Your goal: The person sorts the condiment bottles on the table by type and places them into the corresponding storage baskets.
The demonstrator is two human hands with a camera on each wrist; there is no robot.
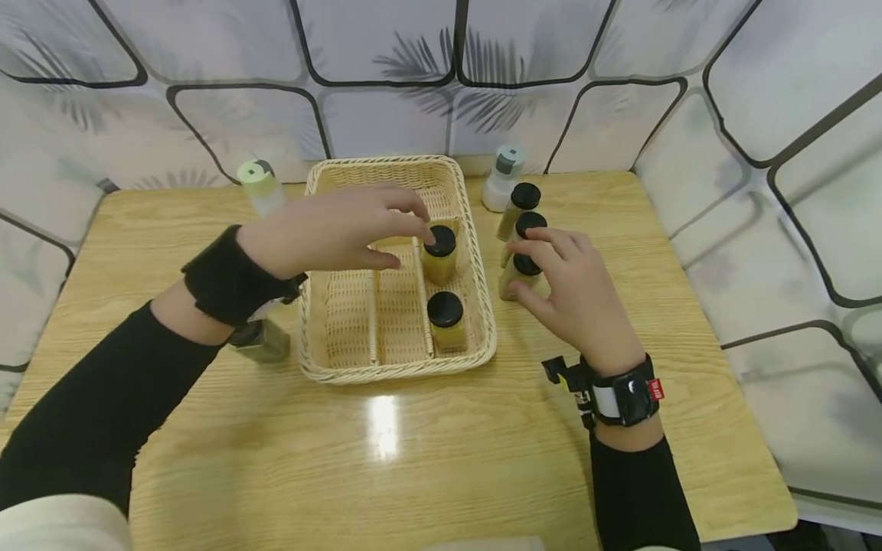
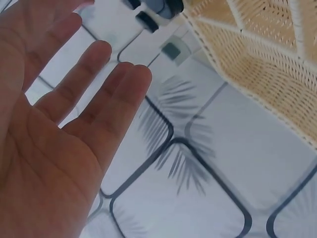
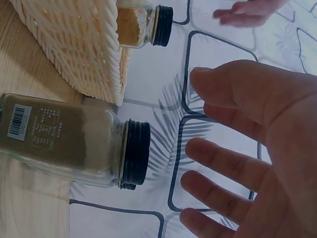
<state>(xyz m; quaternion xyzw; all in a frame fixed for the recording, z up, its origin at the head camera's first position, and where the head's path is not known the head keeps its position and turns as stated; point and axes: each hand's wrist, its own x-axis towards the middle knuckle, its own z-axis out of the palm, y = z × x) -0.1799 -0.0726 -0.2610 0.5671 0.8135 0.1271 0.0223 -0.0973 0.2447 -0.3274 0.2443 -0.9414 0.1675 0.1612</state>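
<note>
My left hand (image 1: pixel 338 229) hovers over a wicker basket (image 1: pixel 488 314), its fingers loosely extended and holding nothing. Two glass jars with black lids stand in the basket's right section, one jar (image 1: pixel 439 268) by the left fingertips and another jar (image 1: pixel 449 337) nearer me. Beside the basket, my right hand (image 1: pixel 582 295) is spread next to a row of black-lidded jars. The nearest of these jars (image 1: pixel 511 282) is partly covered by the fingers. In the right wrist view, a powder-filled jar (image 3: pixel 64 141) with a barcode label stands apart from the relaxed fingers.
A clear bottle with a pale cap (image 1: pixel 503 176) stands behind the row of jars. Left of the basket are a green-capped bottle (image 1: pixel 259 184) and a jar (image 1: pixel 267 343) partly behind my left wrist. Patterned fabric (image 1: pixel 386 115) rises along the far edge of the wooden table (image 1: pixel 455 459).
</note>
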